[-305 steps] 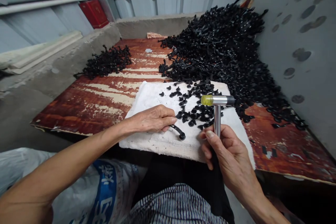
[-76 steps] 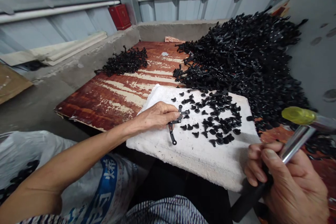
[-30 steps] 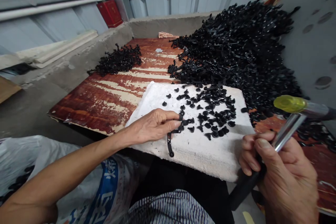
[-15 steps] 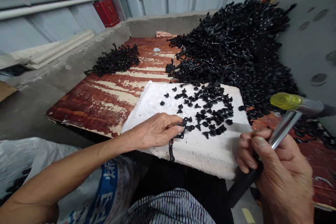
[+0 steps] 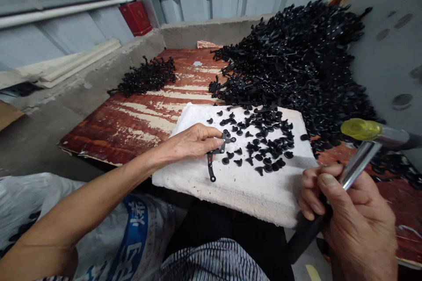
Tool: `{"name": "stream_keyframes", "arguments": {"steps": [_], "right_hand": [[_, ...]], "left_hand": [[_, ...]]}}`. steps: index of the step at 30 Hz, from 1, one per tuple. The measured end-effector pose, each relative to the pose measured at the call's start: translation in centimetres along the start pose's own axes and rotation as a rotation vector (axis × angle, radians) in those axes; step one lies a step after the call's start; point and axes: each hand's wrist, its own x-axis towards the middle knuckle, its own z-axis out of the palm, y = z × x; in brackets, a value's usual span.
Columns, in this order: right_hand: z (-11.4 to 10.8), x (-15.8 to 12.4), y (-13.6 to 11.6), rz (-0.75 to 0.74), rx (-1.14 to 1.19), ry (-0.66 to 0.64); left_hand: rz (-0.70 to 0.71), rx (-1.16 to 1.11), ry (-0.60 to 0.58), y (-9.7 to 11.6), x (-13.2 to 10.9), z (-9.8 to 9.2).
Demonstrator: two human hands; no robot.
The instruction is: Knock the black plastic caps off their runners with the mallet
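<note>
Mid-frame, the left hand (image 5: 194,141), nearly closed, pinches 1 black linkage (image 5: 221,151); lower right, the right hand (image 5: 358,213) curls round a mallet (image 5: 361,164). A loose pinch could drop the linkage; a careless swing could bruise the left hand.

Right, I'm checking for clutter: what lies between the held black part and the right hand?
Head view: loose black pieces, then white cloth nearer the right hand.

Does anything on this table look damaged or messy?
Yes: the table looks worn, its red surface gone in pale streaks left of the cloth. Small black pieces also lie scattered loosely across the cloth.
</note>
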Motion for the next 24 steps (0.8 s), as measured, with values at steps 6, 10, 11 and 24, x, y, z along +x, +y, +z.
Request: {"name": "stream_keyframes", "arguments": {"steps": [6, 10, 11, 24], "right_hand": [[0.1, 0.0, 0.0, 0.009, -0.012, 0.007], [0.1, 0.0, 0.1, 0.003, -0.015, 0.008], [0.0, 0.0, 0.1, 0.005, -0.013, 0.007], [0.1, -0.1, 0.0, 0.005, -0.012, 0.029]], "left_hand": [[0.017, 0.054, 0.021, 0.6, 0.5, 0.1], [0.011, 0.041, 0.057, 0.0, 1.0, -0.1], [0.009, 0.034, 0.051, -0.1, 1.1, -0.1], [0.065, 0.148, -0.075, 1.8, 2.2, 1.0]]}}
